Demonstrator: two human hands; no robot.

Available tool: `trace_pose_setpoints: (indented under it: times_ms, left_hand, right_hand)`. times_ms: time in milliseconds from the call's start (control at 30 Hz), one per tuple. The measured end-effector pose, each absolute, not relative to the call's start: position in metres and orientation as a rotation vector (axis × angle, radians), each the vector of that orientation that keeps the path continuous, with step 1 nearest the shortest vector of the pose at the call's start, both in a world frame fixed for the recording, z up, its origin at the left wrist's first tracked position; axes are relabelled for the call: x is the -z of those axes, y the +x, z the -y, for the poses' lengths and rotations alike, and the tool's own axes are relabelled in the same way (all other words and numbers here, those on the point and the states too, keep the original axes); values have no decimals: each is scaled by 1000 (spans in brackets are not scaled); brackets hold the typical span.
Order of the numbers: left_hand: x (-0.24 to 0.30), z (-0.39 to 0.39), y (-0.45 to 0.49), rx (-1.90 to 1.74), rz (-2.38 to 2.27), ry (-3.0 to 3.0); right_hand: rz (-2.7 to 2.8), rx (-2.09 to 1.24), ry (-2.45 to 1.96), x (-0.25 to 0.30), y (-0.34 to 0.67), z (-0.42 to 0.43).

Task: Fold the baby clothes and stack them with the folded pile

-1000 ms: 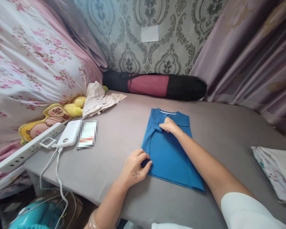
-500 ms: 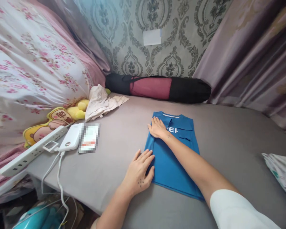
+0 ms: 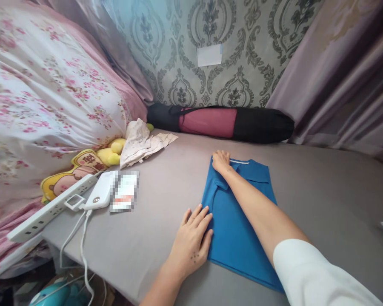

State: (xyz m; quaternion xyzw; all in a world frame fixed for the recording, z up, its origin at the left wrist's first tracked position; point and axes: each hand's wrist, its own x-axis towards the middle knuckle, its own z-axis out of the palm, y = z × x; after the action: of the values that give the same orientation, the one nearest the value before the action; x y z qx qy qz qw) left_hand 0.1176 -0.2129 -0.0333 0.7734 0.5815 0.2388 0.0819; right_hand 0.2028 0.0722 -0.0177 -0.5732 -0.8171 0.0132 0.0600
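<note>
A blue T-shirt [image 3: 239,231] lies folded narrow on the grey bed sheet, its collar at the far end with a white band inside the neck. My right hand [image 3: 221,161] is at the shirt's far left corner, beside the collar, with its fingers curled down on the fabric. Small creases and a loose fold show just below that hand, and my forearm crosses over the shirt. My left hand [image 3: 194,238] lies flat with fingers apart, its fingertips and thumb touching the shirt's near left edge.
On the left of the bed sheet [image 3: 159,187] are a power strip [image 3: 51,210], a white power bank [image 3: 102,191] with cables, and a blurred phone-like item [image 3: 125,191]. Crumpled pale cloth [image 3: 140,144] and yellow plush toys [image 3: 110,155] lie behind. A long black-and-red bag [image 3: 207,122] lies along the wall.
My right hand has moved up the shirt to its collar corner, and its flat fingers have curled. The white lettering no longer shows. My left hand stays at the left edge; the view has shifted slightly.
</note>
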Motion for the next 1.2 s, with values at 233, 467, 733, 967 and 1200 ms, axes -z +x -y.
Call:
trace_pose_setpoints:
  times_ms: [233,467,733,967,1200]
  left_hand:
    - [32,212,118,-623,-1744,2292]
    - [28,208,117,-706,-1740,2176]
    - [32,214,115,-961,-1780,2101]
    - [31,214,115,-724,-1693,2235]
    - [36,213,113,-1017,-1728,1986]
  right_hand:
    - [2470,-79,-1734,19,208,-89]
    - [2362,-62,-1775,29,207,-91]
    - [2475,-108,-1646,20,201,-49]
    - [2507,-295,-1667,42,193,0]
    - [2494,-319,-1620,43,197,-6]
